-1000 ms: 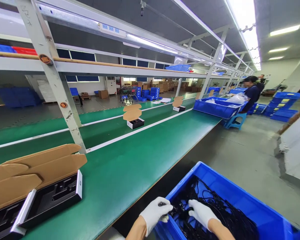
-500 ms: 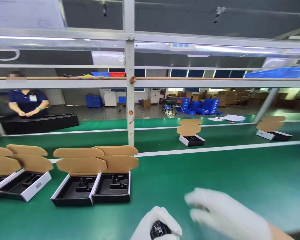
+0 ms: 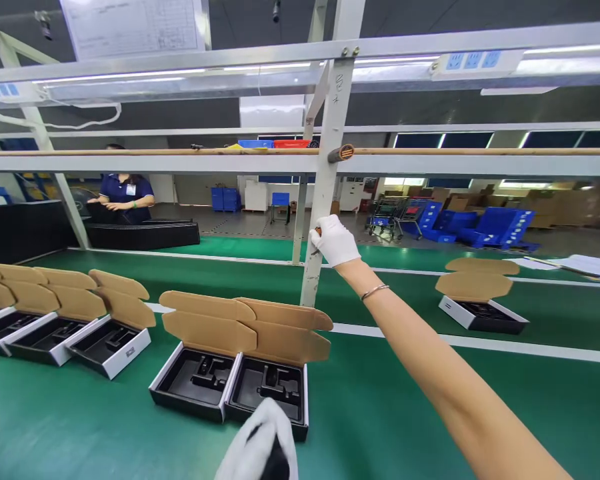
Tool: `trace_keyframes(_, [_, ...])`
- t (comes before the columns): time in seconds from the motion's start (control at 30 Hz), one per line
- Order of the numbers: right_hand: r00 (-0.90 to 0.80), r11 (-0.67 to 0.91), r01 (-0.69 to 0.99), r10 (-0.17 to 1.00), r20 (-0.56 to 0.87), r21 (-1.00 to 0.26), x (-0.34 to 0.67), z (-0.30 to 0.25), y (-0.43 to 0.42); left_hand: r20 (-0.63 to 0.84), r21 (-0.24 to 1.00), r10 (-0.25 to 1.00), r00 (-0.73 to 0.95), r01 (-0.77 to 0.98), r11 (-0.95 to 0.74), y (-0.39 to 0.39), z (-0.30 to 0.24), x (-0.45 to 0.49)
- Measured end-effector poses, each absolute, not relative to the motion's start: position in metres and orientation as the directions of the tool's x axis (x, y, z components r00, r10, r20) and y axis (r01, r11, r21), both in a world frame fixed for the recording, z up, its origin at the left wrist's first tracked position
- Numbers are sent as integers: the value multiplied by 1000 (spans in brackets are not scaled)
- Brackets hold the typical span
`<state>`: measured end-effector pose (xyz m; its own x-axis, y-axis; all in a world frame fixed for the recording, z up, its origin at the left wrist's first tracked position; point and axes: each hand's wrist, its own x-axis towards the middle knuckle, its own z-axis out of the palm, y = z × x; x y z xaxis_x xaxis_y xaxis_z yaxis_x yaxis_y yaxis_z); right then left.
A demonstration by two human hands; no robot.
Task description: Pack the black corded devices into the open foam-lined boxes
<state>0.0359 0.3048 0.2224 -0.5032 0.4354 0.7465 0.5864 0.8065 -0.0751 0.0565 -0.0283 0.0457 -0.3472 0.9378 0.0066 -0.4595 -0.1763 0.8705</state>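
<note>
The person's white-gloved right hand (image 3: 334, 241) is reaching just off centre toward 3 o'clock, fingers curled on a small round orange-ended piece (image 3: 319, 231) at the white-painted steel post (image 3: 311, 280). White-gloved left hand (image 3: 253, 443), 6 o'clock, is holding a dark, mostly hidden item (image 3: 276, 461), fingers closing around it, overlapping the open black-and-white cardboard box (image 3: 249, 381). Steady wrists; avoid bumping that rim.

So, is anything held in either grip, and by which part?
The left grip holds a black thing; the held part cannot be told. The right grip is at the post; whether it holds anything is hidden.
</note>
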Motion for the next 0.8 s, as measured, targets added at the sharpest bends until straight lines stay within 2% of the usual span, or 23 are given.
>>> trace_keyframes(0.07, [-472,825,537,465,749,-175,45,224,292,-46,804,936,-349,-569,-173,-15,49,56])
trace_keyframes(0.13, [-485,869,396,473,735,-298,66,219,263,-115,722,930,-350,-672,-164,-3,50,58])
trace_keyframes(0.17, [-542,901,270,434,719,-340,80,213,243,-149,672,925,-350,-722,-164,3,48,59])
trace_keyframes(0.23, [-695,931,115,324,642,-346,113,194,198,-200,600,919,-341,-784,-160,10,44,61])
trace_keyframes(0.27, [-789,932,-14,211,576,-362,129,181,175,-217,581,924,-316,-802,-138,13,41,62])
trace_keyframes(0.33, [-897,901,-146,53,439,-408,157,156,135,-245,554,943,-223,-831,-53,16,35,67])
trace_keyframes(0.4, [-954,889,-119,22,300,-443,175,135,108,-290,533,950,-117,-844,59,16,32,75])
trace_keyframes(0.53, [-987,877,61,125,103,-476,189,120,87,-381,506,921,-75,-851,141,12,32,93])
trace_keyframes(0.7, [-980,840,111,180,80,-532,205,118,81,-387,527,921,-41,-829,185,4,34,109])
trace_keyframes(0.8, [-980,913,64,134,147,-403,215,112,78,-393,625,908,-146,-767,147,-4,33,117])
